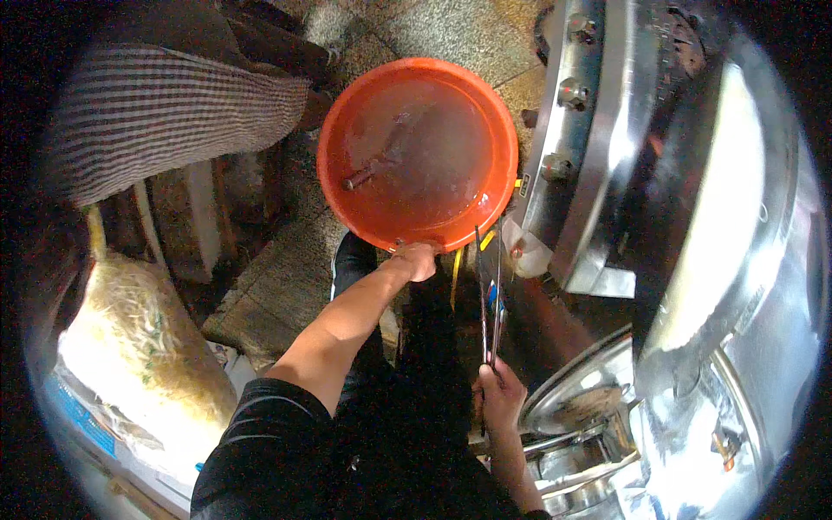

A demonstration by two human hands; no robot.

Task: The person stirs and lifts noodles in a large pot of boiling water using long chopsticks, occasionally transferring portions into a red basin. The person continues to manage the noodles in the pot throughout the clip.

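My left hand (416, 260) grips the near rim of a round orange-red plastic basin (331, 201), held out above the tiled floor. Cloudy liquid appears to lie in it, and a dark, handle-like thing (367, 177) shows at its left side; I cannot make out what that is. Lower and to the right, my right hand (500, 393) is closed around a pair of long, thin cooking chopsticks (484, 299). Their tips point away from me and end close to the basin's near right edge.
To the right runs a steel stove front with several knobs (573, 93). Shiny metal pans (585, 390) stand at the lower right. On the left are a bag of pale strands (140, 325) and a checked cloth (195, 117). Stone-like tiles (448, 29) cover the floor.
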